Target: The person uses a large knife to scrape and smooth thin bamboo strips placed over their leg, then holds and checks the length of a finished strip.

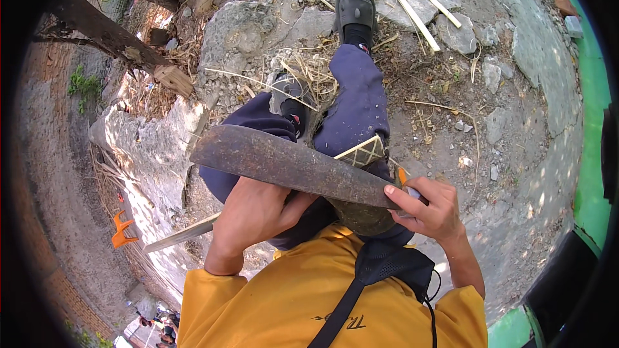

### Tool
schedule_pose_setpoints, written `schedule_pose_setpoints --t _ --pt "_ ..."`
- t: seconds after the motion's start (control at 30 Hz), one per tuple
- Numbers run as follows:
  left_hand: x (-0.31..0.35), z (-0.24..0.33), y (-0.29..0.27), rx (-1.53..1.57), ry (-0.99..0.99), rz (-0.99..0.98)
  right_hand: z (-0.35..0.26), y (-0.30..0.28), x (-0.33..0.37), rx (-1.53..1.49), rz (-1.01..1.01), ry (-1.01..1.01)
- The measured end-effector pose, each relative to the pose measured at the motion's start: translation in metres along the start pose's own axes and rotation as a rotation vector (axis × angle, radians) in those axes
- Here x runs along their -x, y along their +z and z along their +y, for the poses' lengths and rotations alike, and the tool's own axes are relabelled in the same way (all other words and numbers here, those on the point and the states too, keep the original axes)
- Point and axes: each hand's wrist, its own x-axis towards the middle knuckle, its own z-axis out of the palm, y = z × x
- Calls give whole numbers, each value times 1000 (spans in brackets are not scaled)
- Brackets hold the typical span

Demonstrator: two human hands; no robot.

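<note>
My right hand (433, 211) grips the handle of a large, dark, rusty chopping knife (284, 164); its index finger lies along the blade, and a bit of orange shows at the handle. The broad blade reaches left across my lap. My left hand (253, 216) is closed under the blade around a pale bamboo strip (182, 234) that sticks out to the lower left. A split bamboo end (363, 153) shows just above the blade, against my knee. I sit in dark blue trousers (354, 100), a yellow shirt and grey clogs (355, 8).
Rocky, broken ground with dry grass (309, 67) lies under my feet. Long bamboo strips (403, 3) lie at the top. A tree trunk (103, 32) crosses the upper left, an orange plastic piece (122, 229) lies at the left, and a green wall (596, 96) runs along the right.
</note>
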Motion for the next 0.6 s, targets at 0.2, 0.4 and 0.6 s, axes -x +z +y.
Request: schedule_pose_setpoints --t 0.2,0.4,0.6 --pt "-7 -14 0 106 20 -68 -6 -8 -11 -4 -26 38" --pt "-13 -22 0 187 53 -198 -8 -23 -22 -49 -107 92" --pt "-2 -21 -5 67 76 -155 -4 -31 -29 -12 -134 39"
